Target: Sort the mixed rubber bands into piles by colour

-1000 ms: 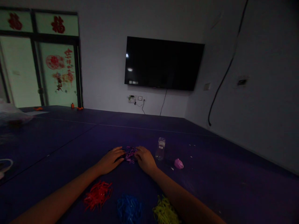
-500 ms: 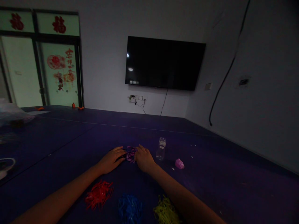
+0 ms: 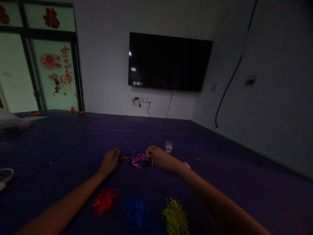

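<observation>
A loose spread of pink and black rubber bands [image 3: 134, 160] lies on the dark purple table between my hands. At its left end rests my left hand [image 3: 109, 162], thumb and fingers apart, its edge beside the bands. My right hand [image 3: 158, 157] is at the right end, fingers curled and pinched on some of the bands. Nearer to me lie a red pile of rubber bands [image 3: 106, 201], a blue pile [image 3: 138, 213] and a yellow pile [image 3: 175, 217]. Behind my right hand stands a clear bottle [image 3: 168, 147], its lower part hidden.
A pink cap [image 3: 187, 165] shows partly past my right forearm. Small white scraps [image 3: 198, 159] lie to the right. At far left are a clear plastic bag [image 3: 11, 120] and a white looped object [image 3: 6, 176]. Small orange items [image 3: 81, 112] sit along the back edge.
My hands have moved apart, left hand leftward and right hand rightward. The pink and black bands between them now show as a wider spread. The view has shifted slightly.
</observation>
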Demonstrator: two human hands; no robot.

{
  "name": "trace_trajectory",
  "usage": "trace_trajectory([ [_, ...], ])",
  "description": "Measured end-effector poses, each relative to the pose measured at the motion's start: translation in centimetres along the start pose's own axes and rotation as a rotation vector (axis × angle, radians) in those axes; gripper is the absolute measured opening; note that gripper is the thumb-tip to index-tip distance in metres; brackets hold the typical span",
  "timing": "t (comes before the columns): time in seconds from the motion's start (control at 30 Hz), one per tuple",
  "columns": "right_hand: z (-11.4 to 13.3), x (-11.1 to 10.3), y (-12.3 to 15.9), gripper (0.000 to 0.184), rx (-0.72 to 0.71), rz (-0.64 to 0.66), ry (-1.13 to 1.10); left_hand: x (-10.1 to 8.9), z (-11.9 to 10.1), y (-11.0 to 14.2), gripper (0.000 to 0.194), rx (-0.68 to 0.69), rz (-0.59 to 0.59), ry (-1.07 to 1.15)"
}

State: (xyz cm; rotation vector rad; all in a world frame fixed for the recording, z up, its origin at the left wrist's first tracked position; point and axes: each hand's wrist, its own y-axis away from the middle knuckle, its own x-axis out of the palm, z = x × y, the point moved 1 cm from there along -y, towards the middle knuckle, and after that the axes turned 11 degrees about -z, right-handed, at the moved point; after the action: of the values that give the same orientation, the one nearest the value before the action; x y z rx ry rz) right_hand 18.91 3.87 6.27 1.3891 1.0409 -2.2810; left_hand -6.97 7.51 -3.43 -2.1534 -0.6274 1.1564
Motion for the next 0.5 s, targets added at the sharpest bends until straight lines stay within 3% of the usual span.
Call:
trace_trajectory([
  [0.13,1.2,-2.4,5.5,0.017,-0.004,0.160,0.012,-0.5,0.0,-0.2,0.044,-0.092,-0.016,0.009],
  [0.27,2.3,-2.2,11.8,0.028,-0.081,0.369,0.195,-0.4,0.1,-0.4,0.043,-0.169,-0.016,0.108],
  [0.4,2.3,-1.0,14.7,0.027,0.054,0.362,0.160,-0.1,0.8,-0.6,0.052,-0.439,-0.022,0.425],
  [0.47,1.8,-0.3,15.1,0.021,0.116,0.268,0.027,0.0,1.1,-0.8,0.060,-0.542,-0.015,0.588],
  [0.5,1.5,0.0,15.2,0.016,0.163,0.125,-0.049,-0.1,1.3,-0.8,0.064,-0.561,-0.020,0.641],
])
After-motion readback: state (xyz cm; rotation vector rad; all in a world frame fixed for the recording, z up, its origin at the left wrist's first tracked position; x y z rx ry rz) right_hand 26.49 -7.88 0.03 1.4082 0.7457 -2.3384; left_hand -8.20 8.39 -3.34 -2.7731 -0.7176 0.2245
